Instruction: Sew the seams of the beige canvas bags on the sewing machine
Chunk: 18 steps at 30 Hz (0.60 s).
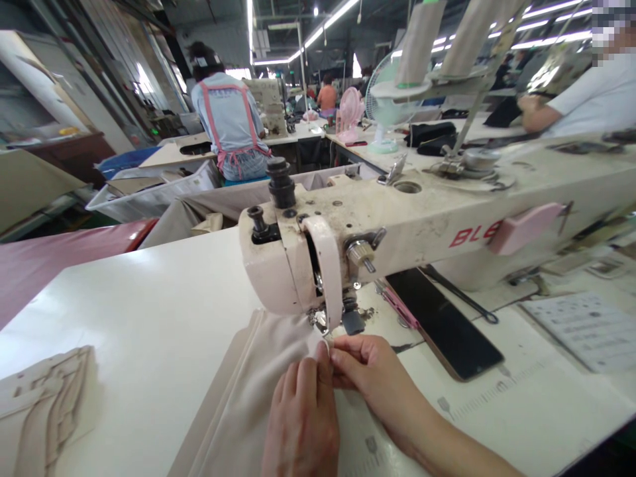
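A long piece of beige fabric (243, 391) runs from the lower edge of the view up to the needle area of a cream sewing machine (293, 258). On its right edge, just before the presser foot (320, 322), the fingertips of both hands meet. My left hand (303, 411) lies on the cloth, its thumb and fingers closed on the edge. My right hand (368, 368) pinches the same edge between thumb and forefinger from the right side. The fingertips partly hide the spot where the fabric goes under the foot.
A dark phone (447, 324), a pink tool (400, 305) and a black-handled tool (462, 295) lie right of the needle. Stacked beige pieces (44, 404) sit at the left. Behind are a white bin (149, 195), fans (385, 99) and people at other machines.
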Each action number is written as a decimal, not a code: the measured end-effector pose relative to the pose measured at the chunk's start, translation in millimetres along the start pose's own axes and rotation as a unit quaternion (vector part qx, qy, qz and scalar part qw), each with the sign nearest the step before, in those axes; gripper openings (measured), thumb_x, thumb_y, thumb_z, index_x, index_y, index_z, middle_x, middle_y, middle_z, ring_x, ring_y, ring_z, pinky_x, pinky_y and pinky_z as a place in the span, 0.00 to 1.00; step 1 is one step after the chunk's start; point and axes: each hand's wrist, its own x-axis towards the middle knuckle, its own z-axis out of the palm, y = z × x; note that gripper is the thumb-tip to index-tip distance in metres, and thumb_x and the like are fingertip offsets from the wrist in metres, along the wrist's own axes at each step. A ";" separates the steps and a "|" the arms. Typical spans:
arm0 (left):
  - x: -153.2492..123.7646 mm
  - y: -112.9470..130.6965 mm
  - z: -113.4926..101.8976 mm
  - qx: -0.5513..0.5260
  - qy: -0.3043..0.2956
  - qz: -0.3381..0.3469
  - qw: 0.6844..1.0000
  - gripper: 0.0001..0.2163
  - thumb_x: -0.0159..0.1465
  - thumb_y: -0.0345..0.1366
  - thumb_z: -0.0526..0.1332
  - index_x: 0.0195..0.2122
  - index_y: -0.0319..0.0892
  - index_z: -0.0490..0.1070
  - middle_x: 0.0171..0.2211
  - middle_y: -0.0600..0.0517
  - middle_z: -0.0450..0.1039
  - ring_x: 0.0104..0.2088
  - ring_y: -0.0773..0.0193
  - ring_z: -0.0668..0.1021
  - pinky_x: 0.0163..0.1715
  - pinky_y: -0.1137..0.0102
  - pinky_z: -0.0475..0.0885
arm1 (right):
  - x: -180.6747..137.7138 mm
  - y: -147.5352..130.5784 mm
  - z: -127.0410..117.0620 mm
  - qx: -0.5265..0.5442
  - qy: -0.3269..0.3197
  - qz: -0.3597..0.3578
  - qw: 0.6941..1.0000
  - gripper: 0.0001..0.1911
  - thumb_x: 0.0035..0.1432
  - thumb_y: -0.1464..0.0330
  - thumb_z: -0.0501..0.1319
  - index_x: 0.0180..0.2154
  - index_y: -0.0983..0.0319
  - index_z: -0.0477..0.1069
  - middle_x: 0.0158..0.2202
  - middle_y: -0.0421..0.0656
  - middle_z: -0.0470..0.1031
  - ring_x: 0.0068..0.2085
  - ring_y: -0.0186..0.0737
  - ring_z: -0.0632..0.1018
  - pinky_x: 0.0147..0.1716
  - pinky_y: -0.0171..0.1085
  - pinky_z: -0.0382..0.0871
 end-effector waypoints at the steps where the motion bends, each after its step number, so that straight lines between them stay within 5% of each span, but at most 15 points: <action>1: -0.3 1.7 0.0 -0.020 -0.005 -0.007 1.000 0.25 0.64 0.22 0.46 0.63 0.38 0.49 0.35 0.47 0.66 0.35 0.58 0.72 0.36 0.62 0.75 | -0.4 0.0 -0.4 0.000 0.004 -0.001 1.000 0.12 0.49 0.62 0.65 0.31 0.65 0.78 0.28 0.42 0.79 0.32 0.40 0.78 0.40 0.39 0.73; 7: 17.5 -6.9 -25.6 -0.259 -0.070 -0.036 0.963 0.17 0.67 0.29 0.46 0.56 0.39 0.62 0.40 0.45 0.67 0.39 0.61 0.75 0.40 0.68 0.74 | -2.1 -0.1 -2.3 -0.014 0.004 -0.016 1.000 0.13 0.52 0.61 0.63 0.31 0.64 0.78 0.27 0.41 0.78 0.32 0.40 0.78 0.36 0.38 0.73; 10: 43.3 -25.4 -38.5 -0.284 -0.094 -0.048 0.953 0.11 0.68 0.33 0.49 0.45 0.42 0.69 0.38 0.47 0.69 0.37 0.62 0.75 0.36 0.70 0.71 | -0.4 0.8 -2.3 -0.052 0.017 -0.025 0.998 0.11 0.52 0.64 0.62 0.31 0.63 0.79 0.24 0.39 0.76 0.28 0.37 0.76 0.31 0.35 0.71; 14: 73.7 -49.1 -38.0 -0.320 -0.214 -0.054 0.921 0.08 0.66 0.33 0.53 0.33 0.41 0.69 0.30 0.52 0.71 0.32 0.64 0.73 0.34 0.72 0.66 | 4.3 2.6 -4.1 -0.116 0.043 -0.052 0.991 0.09 0.51 0.67 0.61 0.30 0.62 0.80 0.22 0.38 0.75 0.25 0.37 0.74 0.26 0.34 0.68; 18: 82.0 -64.3 -30.4 -0.330 -0.260 -0.056 0.906 0.05 0.62 0.34 0.56 0.30 0.42 0.68 0.21 0.58 0.64 0.23 0.68 0.68 0.23 0.76 0.60 | 8.0 4.1 -4.7 -0.132 0.044 -0.051 0.989 0.10 0.51 0.65 0.60 0.29 0.63 0.78 0.25 0.41 0.76 0.26 0.39 0.76 0.27 0.36 0.71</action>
